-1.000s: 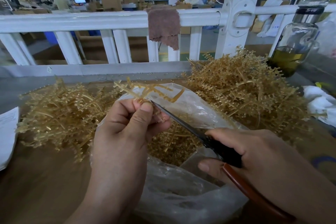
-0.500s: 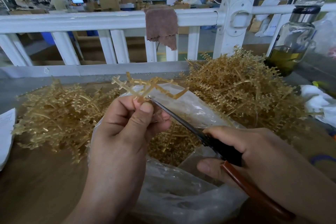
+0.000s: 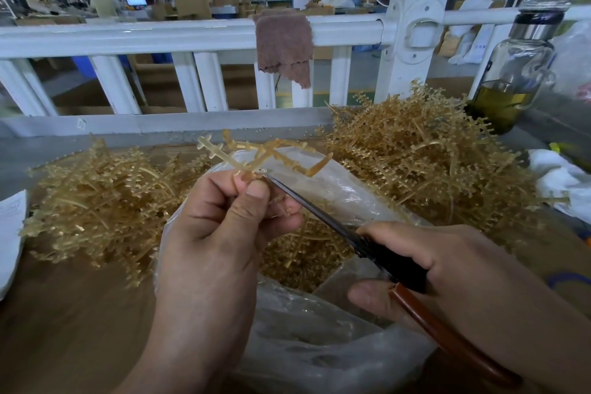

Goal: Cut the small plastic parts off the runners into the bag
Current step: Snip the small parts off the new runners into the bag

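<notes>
My left hand (image 3: 220, 230) pinches an amber plastic runner (image 3: 262, 153) between thumb and fingers and holds it over the open clear plastic bag (image 3: 319, 349). My right hand (image 3: 447, 269) grips scissors (image 3: 361, 240) with a red-brown handle. The dark blades point up-left, and their tip touches the runner right beside my left fingertips. Several small amber pieces lie inside the bag (image 3: 300, 253).
One heap of amber runners (image 3: 96, 201) lies to the left of the bag and a larger heap (image 3: 431, 157) to the right. A white railing (image 3: 192, 38) with a brown cloth (image 3: 284, 45) stands behind. A glass bottle (image 3: 515, 70) is at the far right, white paper (image 3: 9, 233) at the left edge.
The runner has shifted a little in my left fingers, and the scissor tip has slid up along it toward my fingertips. Both hands stay over the bag.
</notes>
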